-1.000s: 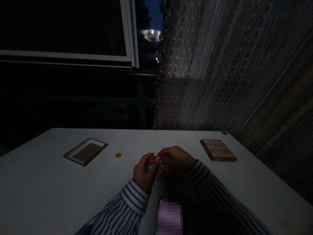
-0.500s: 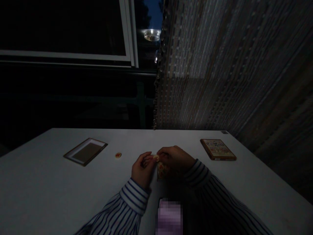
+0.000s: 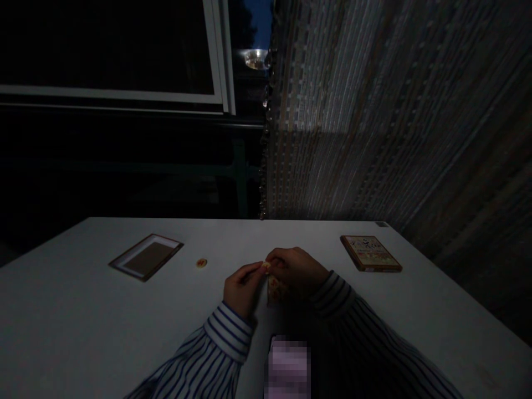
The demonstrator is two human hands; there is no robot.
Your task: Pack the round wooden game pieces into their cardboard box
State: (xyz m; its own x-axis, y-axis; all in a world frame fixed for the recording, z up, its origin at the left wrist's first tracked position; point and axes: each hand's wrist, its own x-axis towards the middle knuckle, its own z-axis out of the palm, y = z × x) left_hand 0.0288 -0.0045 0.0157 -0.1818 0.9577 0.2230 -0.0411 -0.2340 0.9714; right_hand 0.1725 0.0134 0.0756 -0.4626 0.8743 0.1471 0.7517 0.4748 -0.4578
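Observation:
Near the middle of the table my left hand [image 3: 242,289] pinches a small round Chinese chess piece [image 3: 266,266] between thumb and fingertips. My right hand [image 3: 298,270] is closed, its curled fingertips meeting the left ones at that piece. What else the right fingers hold is hidden. Under the right hand shows a cluster of Chinese chess pieces [image 3: 275,290] with red markings, partly covered and in shadow; whether a bag encloses them is too dark to tell. A single Chinese chess piece [image 3: 201,262] lies flat on the table, left of my left hand.
A shallow brown-edged box part [image 3: 146,257] lies at the left of the white table [image 3: 103,332]. To the right is a box with printed characters [image 3: 371,253]. A pixelated pale purple object [image 3: 288,368] is at the near edge. A strand curtain [image 3: 332,111] hangs behind.
My left fingers have straightened and drawn together around the small piece. The right hand has hardly moved, and the things on the table stay in place.

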